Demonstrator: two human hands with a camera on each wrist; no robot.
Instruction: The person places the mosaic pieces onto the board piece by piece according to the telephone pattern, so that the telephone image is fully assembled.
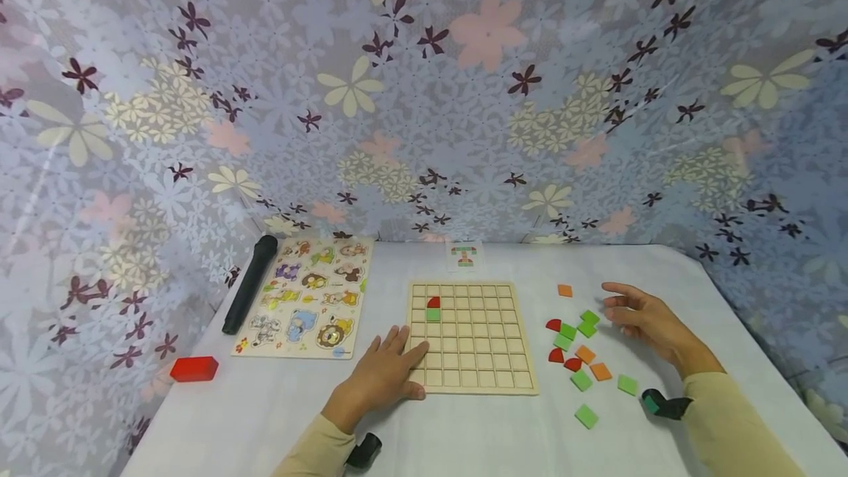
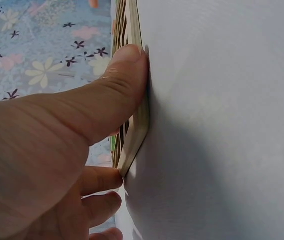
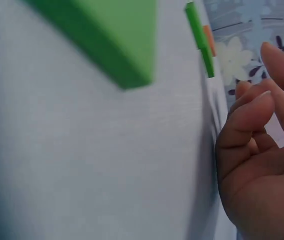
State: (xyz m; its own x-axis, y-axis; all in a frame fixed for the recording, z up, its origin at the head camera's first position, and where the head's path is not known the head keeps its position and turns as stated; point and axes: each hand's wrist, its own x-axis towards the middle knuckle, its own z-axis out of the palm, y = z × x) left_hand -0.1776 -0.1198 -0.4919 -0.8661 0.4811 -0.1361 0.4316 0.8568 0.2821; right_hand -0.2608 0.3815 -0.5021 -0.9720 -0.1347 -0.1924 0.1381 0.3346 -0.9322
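Observation:
A wooden grid board (image 1: 482, 337) lies in the middle of the table. In its upper left cells sit a red quarter-circle piece (image 1: 433, 302) and, just below, a green square tile (image 1: 433, 314). My left hand (image 1: 384, 374) rests at the board's near left corner, its thumb (image 2: 126, 75) against the near edge and fingers by the left side. To the right, my right hand (image 1: 652, 322) hovers beside loose tiles, fingers loosely bent and holding nothing. Nearest to it are green tiles (image 1: 588, 317); several red, green and orange pieces (image 1: 601, 372) lie closer to me.
A small pattern card (image 1: 465, 257) lies behind the board. Left of it are an animal puzzle board (image 1: 278, 341), a black cylinder (image 1: 250, 285) and a red block (image 1: 194, 369). A single orange tile (image 1: 564, 290) lies at the back right. Flowered cloth (image 1: 424, 94) hangs behind the table.

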